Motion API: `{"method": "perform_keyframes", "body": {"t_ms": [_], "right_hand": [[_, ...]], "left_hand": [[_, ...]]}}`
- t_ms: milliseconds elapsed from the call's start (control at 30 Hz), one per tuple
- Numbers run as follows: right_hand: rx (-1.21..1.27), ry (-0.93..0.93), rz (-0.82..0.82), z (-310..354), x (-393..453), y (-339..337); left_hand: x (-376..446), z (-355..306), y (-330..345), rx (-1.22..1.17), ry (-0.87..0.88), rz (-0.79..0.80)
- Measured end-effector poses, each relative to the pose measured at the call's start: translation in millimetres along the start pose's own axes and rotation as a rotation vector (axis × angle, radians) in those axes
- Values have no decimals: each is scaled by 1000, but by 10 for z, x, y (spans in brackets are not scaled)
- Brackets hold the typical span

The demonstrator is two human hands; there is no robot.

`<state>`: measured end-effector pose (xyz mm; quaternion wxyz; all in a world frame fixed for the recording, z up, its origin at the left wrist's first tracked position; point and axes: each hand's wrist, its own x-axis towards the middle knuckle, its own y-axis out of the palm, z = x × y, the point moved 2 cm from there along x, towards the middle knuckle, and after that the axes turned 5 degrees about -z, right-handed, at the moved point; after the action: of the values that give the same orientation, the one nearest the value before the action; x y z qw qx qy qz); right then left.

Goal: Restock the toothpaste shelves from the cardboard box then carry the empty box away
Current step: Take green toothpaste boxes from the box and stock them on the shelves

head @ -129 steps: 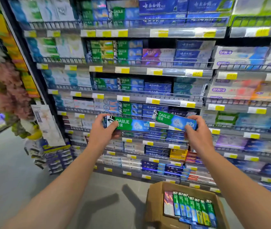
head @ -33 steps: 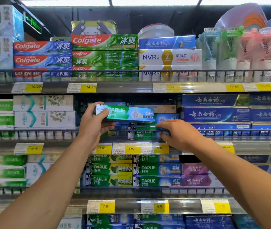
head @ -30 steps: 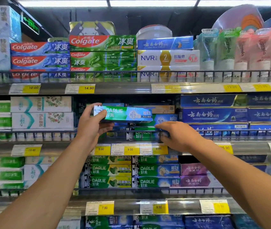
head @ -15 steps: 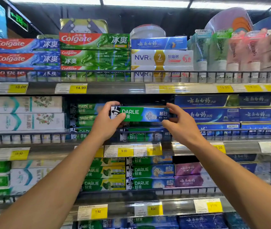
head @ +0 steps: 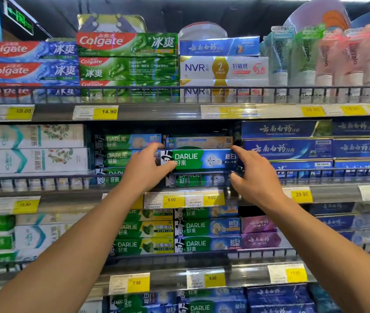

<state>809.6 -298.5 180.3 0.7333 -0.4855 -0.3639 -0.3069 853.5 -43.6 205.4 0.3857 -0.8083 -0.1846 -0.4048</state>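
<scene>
hands first: your left hand [head: 144,169] holds the left end of a green-and-blue darlie toothpaste box [head: 198,159], fingers curled over its top edge and thumb beneath. your right hand [head: 255,176] has the box's right end, fingers bent around it, though the thumb's hold is partly hidden, so that grip looks like a pinch rather than a firm clasp. the box lies level, label toward you, on the middle shelf [head: 328,192] behind the wire rail [head: 43,177], resting on another darlie box [head: 199,179] and under a pale box [head: 199,142]. more darlie boxes [head: 120,150] are stacked just left; dark blue boxes [head: 288,149] sit right.
</scene>
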Motion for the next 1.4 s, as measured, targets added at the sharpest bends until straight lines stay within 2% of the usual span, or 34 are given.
{"method": "perform_keyframes", "body": {"t_ms": [533, 933, 1067, 1233, 1400], "right_hand": [[7, 73, 39, 61, 7, 26], [12, 79, 34, 63, 20, -15], [-22, 86, 49, 52, 22, -28], [-39, 97, 58, 59, -5, -16], [-104, 93, 76, 52, -13, -16]], "left_hand": [[90, -32, 73, 8, 8, -46], [84, -52, 61, 30, -2, 0], [71, -58, 56, 91, 11, 36], [-7, -80, -4, 179, 48, -4], [12, -155, 1, 175, 7, 116]]}}
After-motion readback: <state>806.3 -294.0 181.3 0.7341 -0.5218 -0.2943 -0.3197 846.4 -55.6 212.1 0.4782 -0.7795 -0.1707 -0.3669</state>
